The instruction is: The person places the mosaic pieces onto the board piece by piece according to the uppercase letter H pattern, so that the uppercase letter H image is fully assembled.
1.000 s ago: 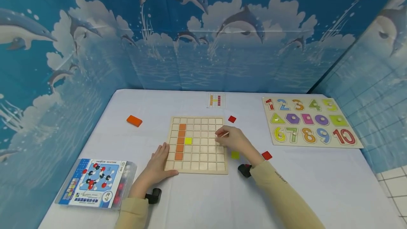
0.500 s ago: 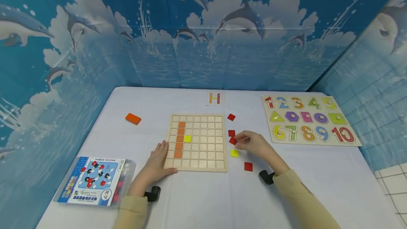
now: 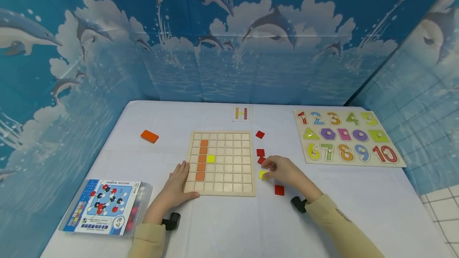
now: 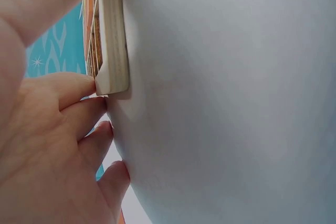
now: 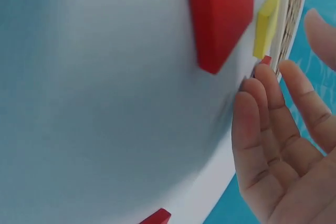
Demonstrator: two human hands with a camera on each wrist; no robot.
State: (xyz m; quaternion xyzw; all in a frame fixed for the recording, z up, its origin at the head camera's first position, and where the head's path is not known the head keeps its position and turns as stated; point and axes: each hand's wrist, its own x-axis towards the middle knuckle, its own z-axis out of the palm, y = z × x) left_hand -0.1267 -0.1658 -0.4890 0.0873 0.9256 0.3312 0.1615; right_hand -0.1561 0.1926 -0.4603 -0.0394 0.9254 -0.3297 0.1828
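My left hand rests at the left edge of a wooden grid board, thumb at the front edge, fingers along the side. In the left wrist view its fingertips are at the board's corner. The board holds a column of orange square tiles and one yellow tile beside it. To the right of the board, my right hand hovers over a loose yellow tile. The right wrist view shows its thumb and fingers apart, with the yellow tile just beyond them.
Several loose red tiles lie around the right hand. A pattern card is behind the board, and orange pieces are at back left. A number puzzle occupies the right; a plastic molecule-kit box stands at front left.
My right hand has moved from the board's right side out to the right, then slightly toward me, from a red tile to the loose yellow one. The left hand has stayed put.
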